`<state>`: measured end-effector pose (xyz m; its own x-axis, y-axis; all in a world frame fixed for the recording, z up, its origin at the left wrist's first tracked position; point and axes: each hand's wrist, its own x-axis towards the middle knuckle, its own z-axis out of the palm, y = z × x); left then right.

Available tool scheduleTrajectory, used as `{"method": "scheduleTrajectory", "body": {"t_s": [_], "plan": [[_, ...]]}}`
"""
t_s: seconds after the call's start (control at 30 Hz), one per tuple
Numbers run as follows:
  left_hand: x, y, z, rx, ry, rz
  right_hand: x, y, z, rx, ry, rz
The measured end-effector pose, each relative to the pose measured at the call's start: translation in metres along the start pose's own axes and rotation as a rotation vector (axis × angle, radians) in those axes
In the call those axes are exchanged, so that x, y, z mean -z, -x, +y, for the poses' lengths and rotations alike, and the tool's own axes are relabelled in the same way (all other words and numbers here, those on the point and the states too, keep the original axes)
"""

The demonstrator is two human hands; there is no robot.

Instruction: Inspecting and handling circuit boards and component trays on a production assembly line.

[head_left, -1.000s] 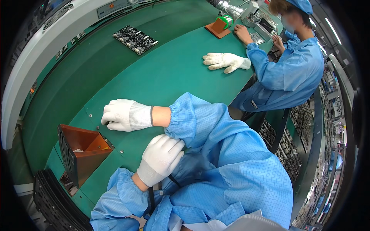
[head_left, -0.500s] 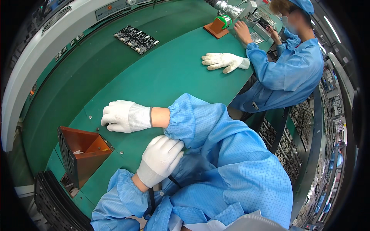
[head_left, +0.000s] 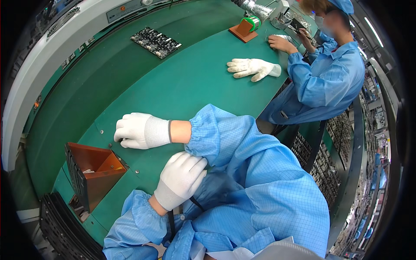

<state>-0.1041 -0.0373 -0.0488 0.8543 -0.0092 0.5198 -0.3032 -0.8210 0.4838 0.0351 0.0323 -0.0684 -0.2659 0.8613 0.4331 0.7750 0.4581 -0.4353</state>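
Note:
My left hand [head_left: 180, 180], in a white knit glove, is closed, its fingers bent together against the cuff of my right sleeve [head_left: 208, 138]. I see nothing held in it. Farther out, my right hand [head_left: 141, 131], gloved alike, lies on the green table [head_left: 186, 86] in a loose fist; its palm side is hidden and no object shows in it. Beside it, nearer the left, stands a brown open-topped box [head_left: 97, 167] with a small pale scrap inside. A black populated circuit board [head_left: 156, 42] lies on the green conveyor belt [head_left: 93, 82] beyond my hands.
A spare white glove [head_left: 253, 69] lies on the table toward the far right. Behind it is a green-rimmed spool [head_left: 250, 24] on a brown stand. A co-worker [head_left: 323, 78] in blue sits at the right. Black racks [head_left: 65, 225] stand at the lower left.
The circuit board has shifted slightly to the right along the belt. The co-worker's nearer hand has come down and to the right. My own hands stay where they were.

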Motion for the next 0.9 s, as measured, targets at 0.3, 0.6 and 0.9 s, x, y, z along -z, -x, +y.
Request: {"method": "scheduleTrajectory", "body": {"t_s": [0.3, 0.6, 0.9], "plan": [[0.0017, 0.0035, -0.0014, 0.005, -0.008, -0.004, -0.0010, -0.0035, -0.0016, 0.000, 0.013, -0.015], [0.0026, 0.0068, -0.0012, 0.019, 0.014, 0.003, -0.0038, -0.0048, -0.0041, 0.002, 0.009, -0.002], [0.0047, 0.0102, -0.0030, -0.005, -0.017, -0.002, -0.0082, -0.0078, -0.0046, 0.001, 0.011, -0.009]]}}
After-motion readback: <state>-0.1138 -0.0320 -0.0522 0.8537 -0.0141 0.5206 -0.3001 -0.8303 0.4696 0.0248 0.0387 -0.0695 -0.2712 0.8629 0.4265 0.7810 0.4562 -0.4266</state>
